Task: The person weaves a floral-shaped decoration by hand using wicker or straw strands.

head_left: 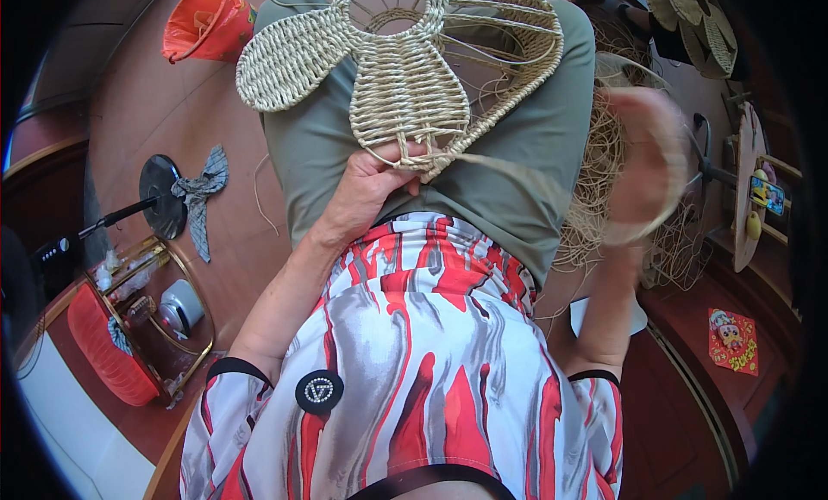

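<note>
A flower-shaped piece of straw-coloured wickerwork [405, 86] rests across my lap, with an open round ring in its middle. Two petals are densely woven; at the upper right, bare spokes run out to a braided rim [509, 103]. My left hand [377, 185] is closed on the near end of the middle petal, its fingertips partly hidden beneath the weave. From that end a loose straw cord [504, 165] stretches toward the right and blurs. Out to the right, my right hand [642, 155] is raised and smeared by motion, so its fingers cannot be made out.
A tangled heap of cord [595, 190] lies right of my knees. A red bucket [203, 24] stands at the upper left. Further left are a round black stand base [162, 194], a grey cloth [205, 194] and a gold-framed rack [203, 306]. Another woven flower [694, 21] is at the upper right.
</note>
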Tool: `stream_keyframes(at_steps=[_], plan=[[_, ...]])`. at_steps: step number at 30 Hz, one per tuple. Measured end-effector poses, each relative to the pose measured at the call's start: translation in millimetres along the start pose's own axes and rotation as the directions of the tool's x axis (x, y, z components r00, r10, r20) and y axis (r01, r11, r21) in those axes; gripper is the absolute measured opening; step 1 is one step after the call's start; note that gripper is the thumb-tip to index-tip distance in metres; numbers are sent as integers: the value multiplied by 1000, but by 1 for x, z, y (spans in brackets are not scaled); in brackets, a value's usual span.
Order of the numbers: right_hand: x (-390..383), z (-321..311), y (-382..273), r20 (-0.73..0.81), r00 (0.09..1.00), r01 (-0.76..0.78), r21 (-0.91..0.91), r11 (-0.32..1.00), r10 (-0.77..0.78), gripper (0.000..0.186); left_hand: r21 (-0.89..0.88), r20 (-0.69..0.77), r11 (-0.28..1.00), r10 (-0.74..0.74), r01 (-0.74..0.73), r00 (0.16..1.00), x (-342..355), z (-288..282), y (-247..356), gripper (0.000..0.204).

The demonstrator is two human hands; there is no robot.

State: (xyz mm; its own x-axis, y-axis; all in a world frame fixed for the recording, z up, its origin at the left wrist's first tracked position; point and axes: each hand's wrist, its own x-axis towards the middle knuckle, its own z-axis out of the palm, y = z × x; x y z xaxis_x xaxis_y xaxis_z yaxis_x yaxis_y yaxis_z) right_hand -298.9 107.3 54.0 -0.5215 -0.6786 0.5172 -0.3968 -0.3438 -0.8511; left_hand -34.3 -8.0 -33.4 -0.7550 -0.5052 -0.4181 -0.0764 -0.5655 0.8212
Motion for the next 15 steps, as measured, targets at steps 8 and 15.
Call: stream_keyframes(at_steps=[8, 15], plan=[[-67, 66, 22, 454, 884, 371, -542, 754, -109, 23, -140, -74, 978, 148, -157, 986, 24, 8, -8, 24], [-53, 70, 7, 564, 826, 353, -512, 783, -3, 28, -217, 16, 976, 16, -12, 1000, 25, 8, -1, 33]])
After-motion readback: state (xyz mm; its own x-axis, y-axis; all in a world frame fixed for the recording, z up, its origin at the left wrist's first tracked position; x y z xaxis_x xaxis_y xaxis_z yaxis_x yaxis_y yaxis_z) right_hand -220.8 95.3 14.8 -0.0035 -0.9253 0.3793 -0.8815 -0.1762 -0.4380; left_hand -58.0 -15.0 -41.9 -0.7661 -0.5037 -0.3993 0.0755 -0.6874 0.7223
